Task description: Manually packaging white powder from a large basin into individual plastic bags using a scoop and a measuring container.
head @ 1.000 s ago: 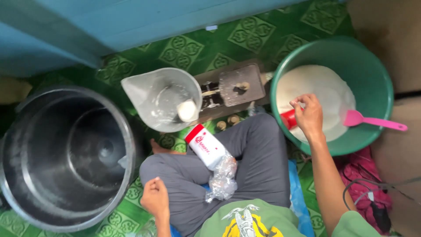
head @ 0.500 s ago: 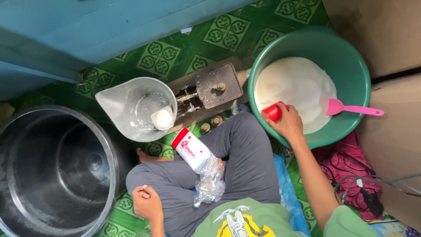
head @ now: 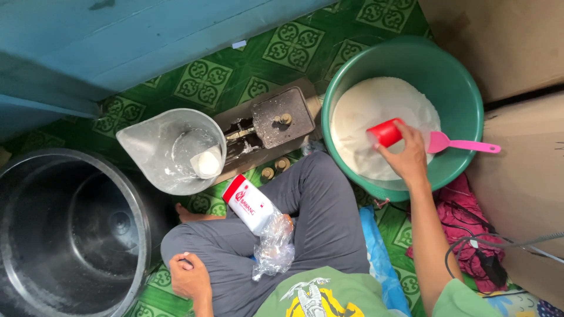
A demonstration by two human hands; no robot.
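Overhead view of a seated person on a green patterned mat (head: 205,82). The right hand (head: 405,158), right of centre in the frame, is closed around a red cup (head: 385,132), fingers wrapped on its side; the cup lies tilted, its mouth turned toward the left of the frame, just above the white powder (head: 364,117). The powder fills the lower part of a green basin (head: 452,76) at the upper right. A pink scoop (head: 458,144) rests in the basin just right of the hand, its handle reaching across the rim toward the right edge of the frame.

The left hand (head: 188,276), at lower left of centre, rests on the person's knee with fingers curled loosely inward (it holds nothing that can be seen).

A white packet (head: 249,205) with a red end lies on the grey trousers (head: 317,217) between the two hands, its clear plastic wrapper (head: 273,249) crumpled below it.

Upper centre: a balance scale (head: 276,120) with small brass weights (head: 276,170) beside its base. On its left side sits a clear jug (head: 167,149) dusted with white, holding a small white lump (head: 207,163). A large steel pot (head: 64,235), with nothing visible inside, occupies the lower left corner. Dark red cloth (head: 464,217) lies at the lower right.
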